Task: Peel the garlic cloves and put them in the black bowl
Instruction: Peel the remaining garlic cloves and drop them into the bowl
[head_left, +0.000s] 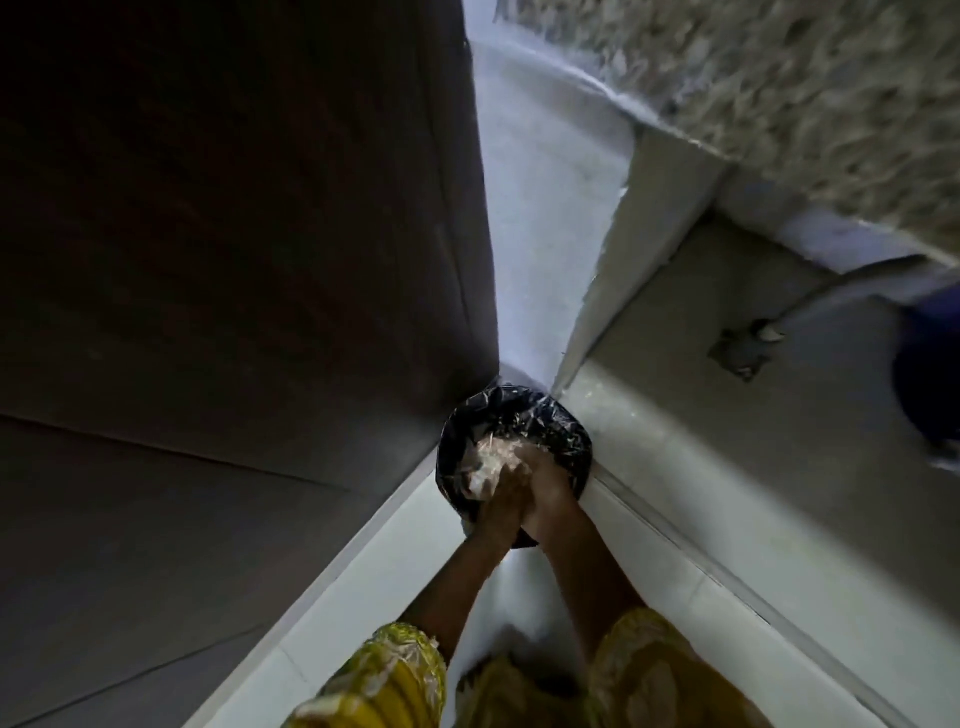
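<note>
Both my hands are stretched out low over a bin lined with a black plastic bag (524, 415) on the floor. My left hand (498, 506) and my right hand (553, 493) are pressed together side by side. Between them they hold a whitish bunch of garlic peels (485, 462) just above the bag's opening. A few pale flecks of peel lie on the bag's far side. No garlic cloves and no black bowl are in view.
The bin sits in a corner between a tall dark cabinet side (234, 260) on the left and a white wall edge (613, 270) on the right. Pale floor tiles (675, 519) run to the right. A speckled stone counter (805, 93) overhangs at the top right.
</note>
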